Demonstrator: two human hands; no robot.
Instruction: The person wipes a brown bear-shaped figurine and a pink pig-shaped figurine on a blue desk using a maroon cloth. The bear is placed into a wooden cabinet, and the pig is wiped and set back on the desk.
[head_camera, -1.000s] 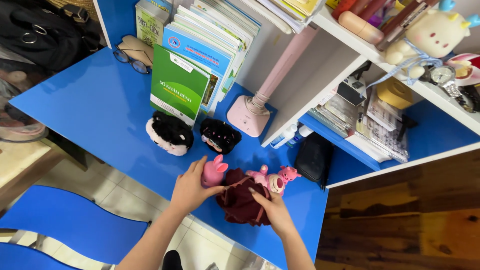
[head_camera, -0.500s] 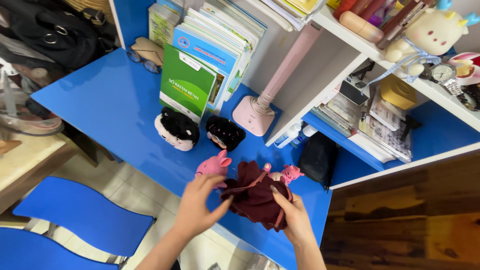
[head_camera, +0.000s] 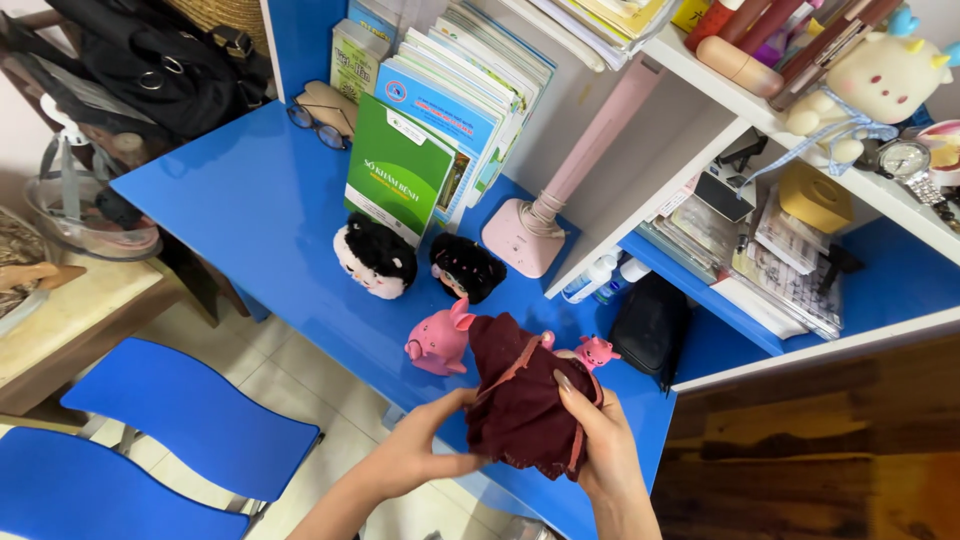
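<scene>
Both hands grip a soft maroon drawstring pouch (head_camera: 522, 400) above the desk's near edge: left hand (head_camera: 425, 452) fingers pinch its lower side, right hand (head_camera: 598, 440) fingers wrap its other side. Beside it a smooth pink pig figure (head_camera: 437, 341) stands on the glossy blue desk (head_camera: 240, 200), with two rounded plush heads (head_camera: 377, 257) and leaning booklets (head_camera: 440, 110) beyond.

dark red drawstring pouch (head_camera: 522, 405), bunched, held above desk edge

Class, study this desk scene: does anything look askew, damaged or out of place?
Nothing is spilled or damaged. The green booklet and the books behind it lean rather than stand upright. The left hand and right hand hold a dark red pouch over the blue desk's edge.
</scene>
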